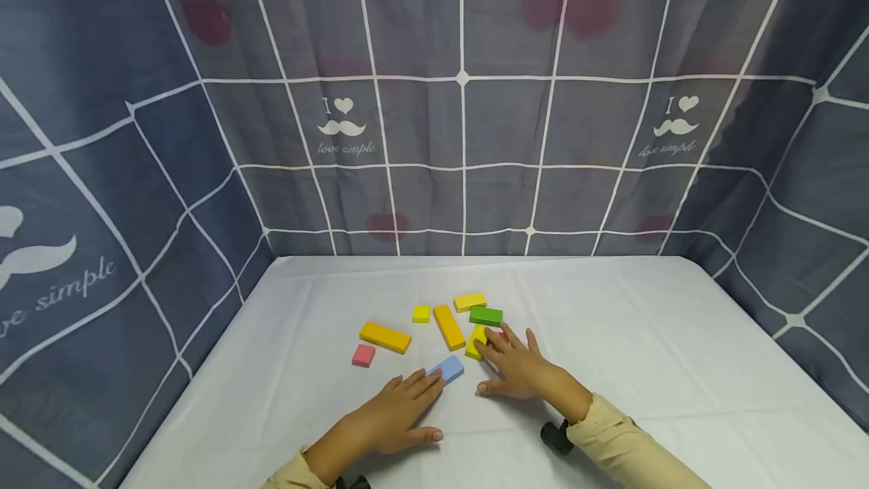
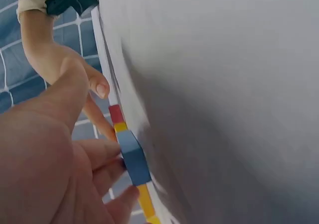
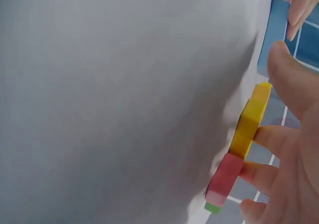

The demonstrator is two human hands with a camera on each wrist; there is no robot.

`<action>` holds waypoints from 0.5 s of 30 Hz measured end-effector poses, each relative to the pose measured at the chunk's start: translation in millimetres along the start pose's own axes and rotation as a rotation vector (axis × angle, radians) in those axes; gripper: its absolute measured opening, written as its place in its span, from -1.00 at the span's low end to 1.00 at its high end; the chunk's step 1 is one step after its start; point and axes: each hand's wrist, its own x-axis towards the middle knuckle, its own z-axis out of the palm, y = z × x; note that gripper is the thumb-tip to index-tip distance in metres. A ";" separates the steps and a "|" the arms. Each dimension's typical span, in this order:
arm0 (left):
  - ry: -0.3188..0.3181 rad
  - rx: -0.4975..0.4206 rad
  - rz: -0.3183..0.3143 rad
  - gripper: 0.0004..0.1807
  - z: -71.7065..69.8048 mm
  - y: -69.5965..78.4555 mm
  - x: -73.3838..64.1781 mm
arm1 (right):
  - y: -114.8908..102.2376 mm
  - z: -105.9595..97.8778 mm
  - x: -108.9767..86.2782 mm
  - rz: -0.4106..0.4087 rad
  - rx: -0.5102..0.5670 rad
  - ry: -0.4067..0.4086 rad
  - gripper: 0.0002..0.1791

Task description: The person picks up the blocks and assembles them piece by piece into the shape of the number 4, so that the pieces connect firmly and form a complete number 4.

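My left hand (image 1: 407,398) lies flat on the white table cloth (image 1: 645,338), its straight fingertips touching a light blue block (image 1: 449,369). The left wrist view shows those fingers (image 2: 102,167) against the blue block (image 2: 132,157). My right hand (image 1: 511,362) also lies flat, fingers stretched over a yellow block (image 1: 475,341) and a red block (image 1: 501,335) that it mostly hides. In the right wrist view its fingertips (image 3: 271,137) press on the yellow block (image 3: 249,122) and the red block (image 3: 224,176).
Loose blocks lie just beyond the hands: a long orange one (image 1: 385,336), a pink square (image 1: 363,355), a small yellow square (image 1: 421,314), another long orange one (image 1: 449,326), a yellow one (image 1: 470,301) and a green one (image 1: 486,315). Grey checked curtains (image 1: 462,134) wall the table on three sides.
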 end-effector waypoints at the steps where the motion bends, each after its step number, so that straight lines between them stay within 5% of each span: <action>1: -0.008 -0.001 -0.010 -0.14 -0.5 1.3 -1.0 | -0.7 -0.1 -0.8 -0.008 -0.006 0.000 -0.16; 11: 0.017 0.113 0.044 -0.15 -6.8 16.0 -12.4 | -5.5 1.8 -16.3 -0.090 0.001 -0.018 -0.13; 15: 0.005 0.093 0.047 -0.13 -5.3 19.2 -15.7 | -6.8 1.7 -21.7 -0.137 0.009 -0.016 -0.12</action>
